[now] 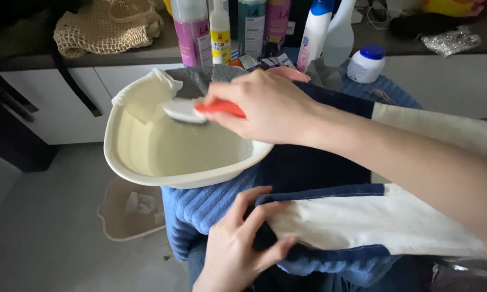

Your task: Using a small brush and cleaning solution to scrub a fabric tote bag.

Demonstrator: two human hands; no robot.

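Observation:
My right hand [267, 105] grips a scrub brush [192, 110] with a white head and red handle, held over a cream plastic basin [146, 173] with water in it. A white cloth [146, 94] hangs over the basin's far rim. My left hand [238, 243] pinches the edge of a navy and white garment [362, 216] that lies across a blue ribbed towel [200, 208]. The basin rests partly on that towel.
Several bottles [222, 30] and a white jar with a blue lid [366, 62] stand on a dark shelf behind. A beige mesh bag [105, 27] lies at the shelf's left. White cabinet drawers [54, 103] are below. A beige tray [130, 211] sits on the grey floor.

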